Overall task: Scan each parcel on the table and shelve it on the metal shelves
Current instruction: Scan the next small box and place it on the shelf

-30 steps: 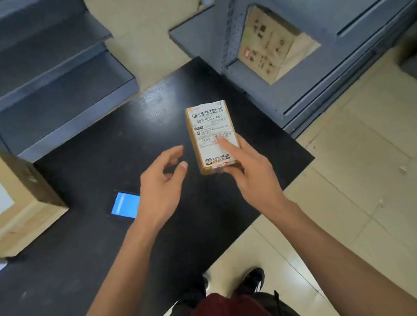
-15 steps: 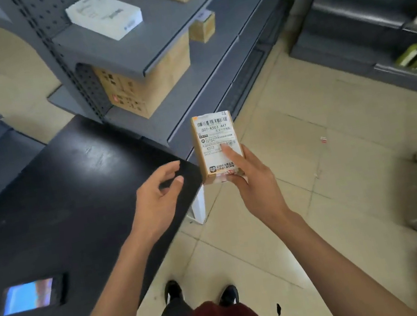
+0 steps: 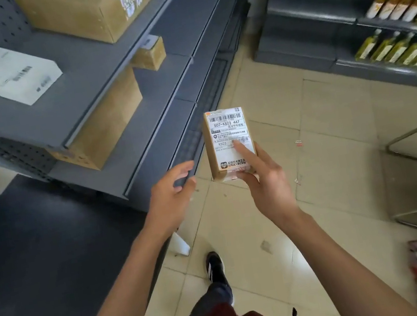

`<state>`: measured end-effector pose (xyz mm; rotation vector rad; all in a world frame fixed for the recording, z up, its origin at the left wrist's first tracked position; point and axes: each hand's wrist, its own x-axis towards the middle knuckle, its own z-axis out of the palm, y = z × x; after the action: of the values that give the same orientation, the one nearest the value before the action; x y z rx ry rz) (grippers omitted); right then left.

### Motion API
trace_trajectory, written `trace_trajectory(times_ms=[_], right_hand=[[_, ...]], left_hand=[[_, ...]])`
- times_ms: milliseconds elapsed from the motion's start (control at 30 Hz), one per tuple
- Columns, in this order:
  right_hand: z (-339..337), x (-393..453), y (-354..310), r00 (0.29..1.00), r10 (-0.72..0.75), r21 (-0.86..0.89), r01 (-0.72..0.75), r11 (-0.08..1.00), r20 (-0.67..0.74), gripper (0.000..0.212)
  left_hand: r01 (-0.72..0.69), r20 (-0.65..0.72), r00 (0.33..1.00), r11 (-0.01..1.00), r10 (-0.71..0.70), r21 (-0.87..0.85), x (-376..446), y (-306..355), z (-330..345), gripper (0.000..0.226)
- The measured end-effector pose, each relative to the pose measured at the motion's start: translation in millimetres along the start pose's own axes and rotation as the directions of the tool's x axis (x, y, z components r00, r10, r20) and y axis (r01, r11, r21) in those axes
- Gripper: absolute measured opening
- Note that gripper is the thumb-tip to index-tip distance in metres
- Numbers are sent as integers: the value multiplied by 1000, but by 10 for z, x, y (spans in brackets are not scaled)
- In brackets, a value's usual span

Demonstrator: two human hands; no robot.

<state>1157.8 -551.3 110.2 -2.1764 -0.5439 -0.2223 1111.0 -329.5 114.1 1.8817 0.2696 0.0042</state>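
Gripping a small parcel (image 3: pixel 229 143), my right hand (image 3: pixel 267 184) holds it upright from below, thumb pressed across the white label and the other fingers wrapped behind, out of sight. I read "507-K503 447" under the top barcode. Just beside it, apart from the box, my left hand (image 3: pixel 171 197) hovers with fingers (image 3: pixel 184 168) loosely spread and curled, holding nothing. Below both hands I see tiled floor (image 3: pixel 340 163) and one dark shoe (image 3: pixel 216 267); under my left forearm lies the black table (image 3: pixel 41 268). Beyond my left fingertips run the metal shelves (image 3: pixel 142 130): a brown carton (image 3: pixel 103 128) on the lower level, a small brown box (image 3: pixel 150 54) farther along it, a white flat parcel (image 3: pixel 11 73) and a large carton (image 3: pixel 91 9) on the level above. Far past my right fingers, bottles (image 3: pixel 404 50) line another rack.
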Motion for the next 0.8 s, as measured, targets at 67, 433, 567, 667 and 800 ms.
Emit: trace_trajectory(times_ms=[67,433,567,667,800], right_hand=[[-79,227,140,999,32,-9,-32,999,-13,65],[-665,1195,820,979,153,-60,-162,985,-137,69],[-841,1570,1192,978,159,-40,-165,985,-132,68],[-1014,1903,1523,981,160,-16,-163,987,-112,68],[-1263,2368,1948,984,133,10,-133,991,-115,68]], left_hand=[[-8,36,999,1000,8,-4,336,81,90,34],[-98,209,975,992,79,83,1717,678,740,35],[-127,205,973,988,107,86,2184,862,1027,35],[-127,192,975,988,110,82,2536,1019,1261,35],[-100,164,983,990,83,99,2961,1229,1580,36]])
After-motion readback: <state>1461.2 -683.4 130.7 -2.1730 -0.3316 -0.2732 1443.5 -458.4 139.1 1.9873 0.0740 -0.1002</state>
